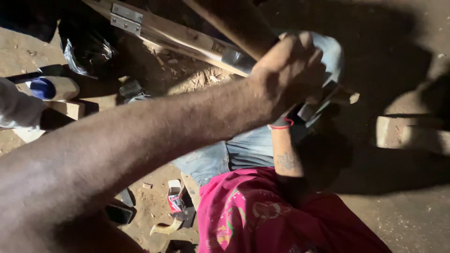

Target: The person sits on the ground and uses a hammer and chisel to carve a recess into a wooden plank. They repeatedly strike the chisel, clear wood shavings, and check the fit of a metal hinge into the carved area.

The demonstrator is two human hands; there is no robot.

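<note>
Wooden plank (178, 35) with metal hinge (125, 18): my left hand (288, 70) fisted around it; right hand hidden behind, grip unclear.

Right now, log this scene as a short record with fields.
Setting: sawdust-strewn dirt floor
Left hand: fist closed over the long pale wooden plank
Right hand: mostly hidden; only its forearm with a red wrist thread shows
Plank fittings: silver metal hinge plate
Clothing: pink patterned shirt, blue jeans
Nearby: black plastic bag, small wooden block
</note>
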